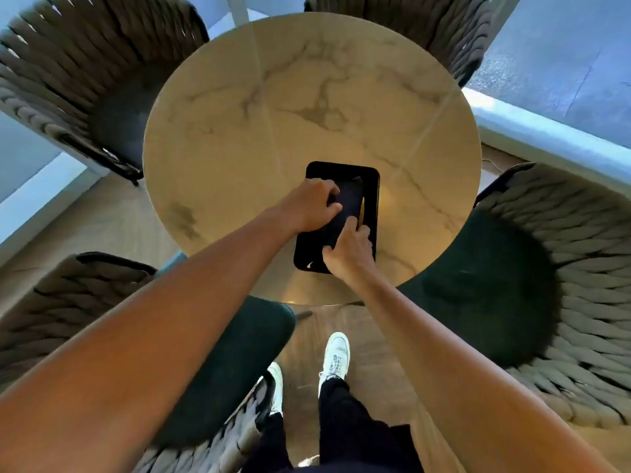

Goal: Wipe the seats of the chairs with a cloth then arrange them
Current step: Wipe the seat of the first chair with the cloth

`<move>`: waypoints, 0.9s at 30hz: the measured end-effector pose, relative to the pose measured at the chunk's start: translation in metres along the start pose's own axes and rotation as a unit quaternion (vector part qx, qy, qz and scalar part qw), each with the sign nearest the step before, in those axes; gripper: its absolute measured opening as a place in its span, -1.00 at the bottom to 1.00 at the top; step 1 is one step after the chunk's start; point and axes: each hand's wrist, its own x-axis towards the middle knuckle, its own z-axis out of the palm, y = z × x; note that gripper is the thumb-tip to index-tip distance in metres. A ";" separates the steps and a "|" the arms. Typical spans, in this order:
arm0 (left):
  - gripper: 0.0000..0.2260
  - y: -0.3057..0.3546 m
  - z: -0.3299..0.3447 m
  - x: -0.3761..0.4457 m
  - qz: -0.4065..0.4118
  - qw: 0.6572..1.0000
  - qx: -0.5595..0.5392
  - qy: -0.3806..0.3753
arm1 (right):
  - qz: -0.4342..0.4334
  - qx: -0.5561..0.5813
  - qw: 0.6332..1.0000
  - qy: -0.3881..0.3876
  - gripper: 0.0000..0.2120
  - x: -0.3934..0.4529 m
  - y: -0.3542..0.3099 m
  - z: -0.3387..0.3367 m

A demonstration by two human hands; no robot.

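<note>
A dark cloth (348,208) lies in a black tray (370,186) on the round marble table (307,107). My left hand (312,204) grips the cloth's far part and my right hand (350,250) pinches its near end. Several woven-back chairs with dark green seats ring the table: one at my left (235,363), one at my right (495,285), one at the far left (116,117) and one at the far right (454,39).
I stand on a wooden floor (372,363) between the two near chairs, white shoes (336,353) close to the table's edge. A pale ledge (546,131) and windows lie beyond the table at right and left.
</note>
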 end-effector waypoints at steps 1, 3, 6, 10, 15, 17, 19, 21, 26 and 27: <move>-0.61 0.002 0.002 0.007 -0.020 1.000 0.007 -0.018 | -0.007 -0.010 1.000 0.001 -0.36 0.003 0.001 0.000; -0.57 0.003 0.005 0.018 -0.054 0.998 0.016 -0.031 | -0.019 -0.024 1.000 0.009 -0.31 0.008 0.003 -0.001; -0.54 0.006 0.010 0.031 -0.085 0.996 0.010 -0.035 | -0.042 -0.015 0.999 0.008 -0.30 0.015 0.008 0.000; -0.52 0.006 0.017 0.043 -0.111 0.993 0.007 -0.030 | -0.055 0.040 0.998 0.011 -0.39 0.020 0.013 -0.001; -0.56 0.006 0.019 0.051 -0.187 0.981 -0.047 -0.032 | -0.065 0.119 0.990 0.032 -0.53 0.025 0.014 -0.006; -0.61 0.005 0.018 0.053 -0.223 0.971 -0.068 -0.042 | -0.072 0.144 0.986 0.037 -0.54 0.025 0.014 -0.008; -0.70 0.004 0.018 0.054 -0.234 0.966 -0.102 -0.037 | -0.079 0.165 0.982 0.039 -0.55 0.023 0.013 -0.009; -0.83 0.004 0.015 0.055 -0.236 0.959 -0.156 -0.021 | -0.083 0.185 0.978 0.041 -0.54 0.021 0.011 -0.010; -0.86 0.016 -0.003 0.049 -0.291 0.899 -0.327 0.001 | -0.079 0.247 0.965 0.043 -0.54 0.014 0.003 -0.021; -0.90 0.020 -0.009 0.046 -0.307 0.883 -0.356 0.002 | -0.075 0.263 0.961 0.038 -0.54 0.012 0.000 -0.023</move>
